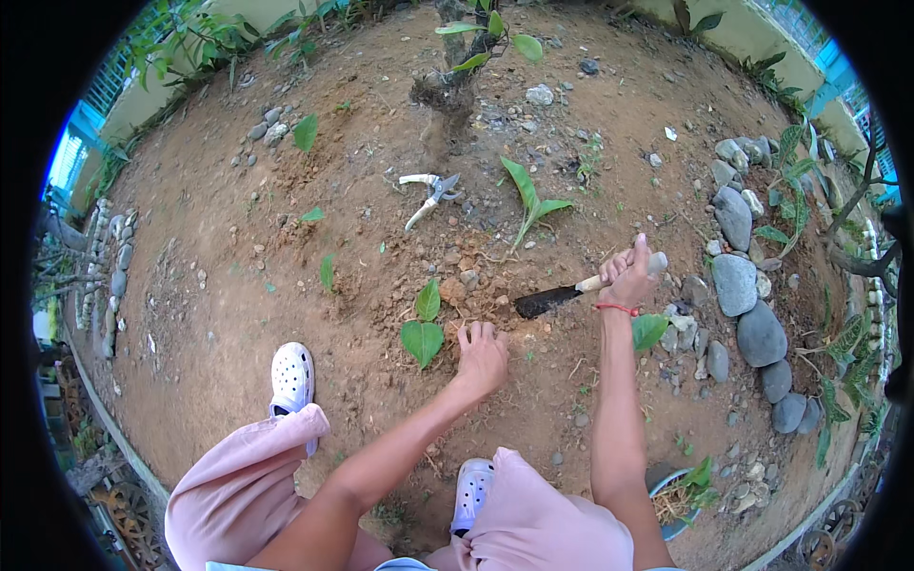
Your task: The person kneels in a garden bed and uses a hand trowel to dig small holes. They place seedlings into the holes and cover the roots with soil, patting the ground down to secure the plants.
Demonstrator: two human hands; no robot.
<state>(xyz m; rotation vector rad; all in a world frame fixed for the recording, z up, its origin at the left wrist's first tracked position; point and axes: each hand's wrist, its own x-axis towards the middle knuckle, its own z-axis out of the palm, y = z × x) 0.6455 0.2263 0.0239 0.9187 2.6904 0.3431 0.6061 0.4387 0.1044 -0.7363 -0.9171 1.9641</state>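
Observation:
My right hand (630,277) grips the pale handle of a hand trowel (548,301). Its dark, soil-stained blade points left and rests on or just above the loosened earth (493,303). Just left of the blade tip, my left hand (484,362) reaches down with bent fingertips at the soil; whether they pinch anything is hidden. Close to those fingers stands a small plant with heart-shaped green leaves (422,343). Beyond the trowel grows a taller leafy seedling (530,203). White-handled pruning shears (430,198) lie with blades apart on the ground.
Rounded stones (735,285) form a border on the right. A pot with dry straw and leaves (675,503) stands by my right arm. A tree trunk (457,78) rises ahead. Small leafy cuttings (327,272) dot the left soil. My white clog (293,375) is planted nearby.

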